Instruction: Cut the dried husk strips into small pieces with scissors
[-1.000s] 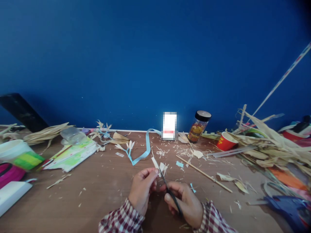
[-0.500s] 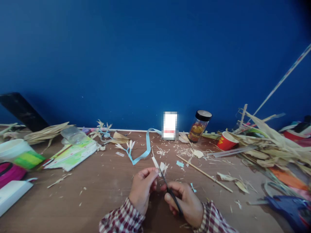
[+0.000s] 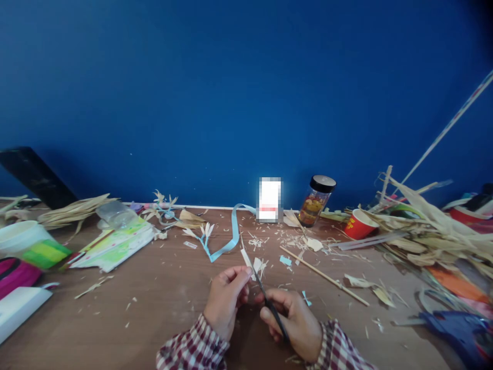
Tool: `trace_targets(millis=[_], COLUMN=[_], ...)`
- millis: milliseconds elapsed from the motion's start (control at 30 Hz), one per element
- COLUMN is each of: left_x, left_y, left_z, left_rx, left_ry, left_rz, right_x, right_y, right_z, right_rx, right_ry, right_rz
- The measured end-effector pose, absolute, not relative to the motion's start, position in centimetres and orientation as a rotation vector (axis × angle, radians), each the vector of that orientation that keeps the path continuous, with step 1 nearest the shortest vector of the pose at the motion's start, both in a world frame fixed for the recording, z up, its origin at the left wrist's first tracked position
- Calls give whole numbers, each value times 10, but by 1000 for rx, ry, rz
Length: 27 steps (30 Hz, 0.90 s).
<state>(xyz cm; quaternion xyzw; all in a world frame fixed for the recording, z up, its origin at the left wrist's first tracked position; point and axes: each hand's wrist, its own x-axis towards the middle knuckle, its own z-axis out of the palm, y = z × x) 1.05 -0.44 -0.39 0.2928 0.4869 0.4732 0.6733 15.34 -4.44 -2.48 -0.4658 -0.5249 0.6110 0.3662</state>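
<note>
Two hands sit close together on the near side of the jar, a little to its left. The left hand pinches a narrow pale strip between thumb and forefinger, its free end pointing away from the body. The right hand has its fingers wrapped around the handles of black scissors, whose blades lie along the strip; whether they are biting into it I cannot tell.

As for progress, the work looks partly done. Left of the jar and a bit nearer than it lies a sprig with pale tips already set on blue stems, and the blue ribbon runs on from its base in a long uncut length, so that stem seems unfinished. Farther left of the jar is a second blue-and-pale bunch, which looks more complete. Plenty of trimming has evidently been done: thin shavings litter the table just in front of the jar. The strip in hand looks uncut at its visible end, so its shaping seems yet to be completed. Right of the jar, past the red cup, plenty of dry husk remains heaped
</note>
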Motion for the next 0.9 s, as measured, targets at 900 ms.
trace_targets(millis=[900], left_x=[13], left_y=[-5], left_z=[-3], left_rx=[701], left_ry=[1147], left_rz=[1062], right_x=[154], right_y=[-45], right_z=[-21], right_rx=[-1170], right_ry=[-1403], right_rz=[1549])
